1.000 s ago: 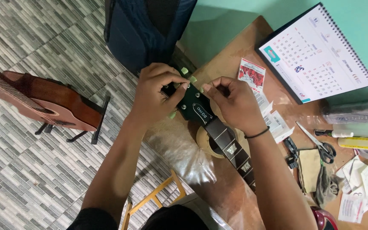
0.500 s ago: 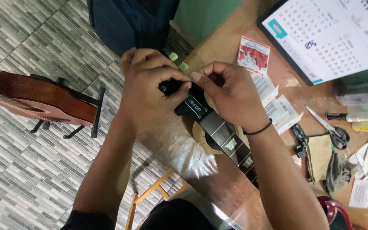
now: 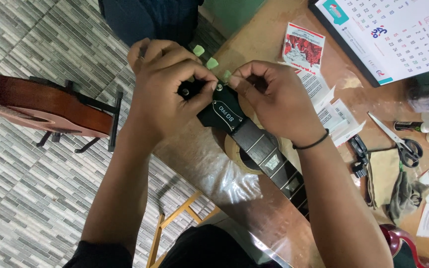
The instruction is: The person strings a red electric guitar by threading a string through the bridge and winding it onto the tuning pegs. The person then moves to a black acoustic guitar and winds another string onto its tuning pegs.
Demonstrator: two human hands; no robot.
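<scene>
The left hand [image 3: 167, 97] clasped the glossy black guitar headstock [image 3: 214, 106] over the brown wooden table's [image 3: 254, 213] edge; the right hand [image 3: 276, 101] pinched a silver tuner post [image 3: 220, 87]. Holding the dark inlaid neck [image 3: 274, 166] steady seemed wise while small parts were worked.

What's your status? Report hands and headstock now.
Left hand and right hand both pinching the black guitar headstock at its tuners. Pale green tuner knobs visible. Nothing obstructing.
</scene>
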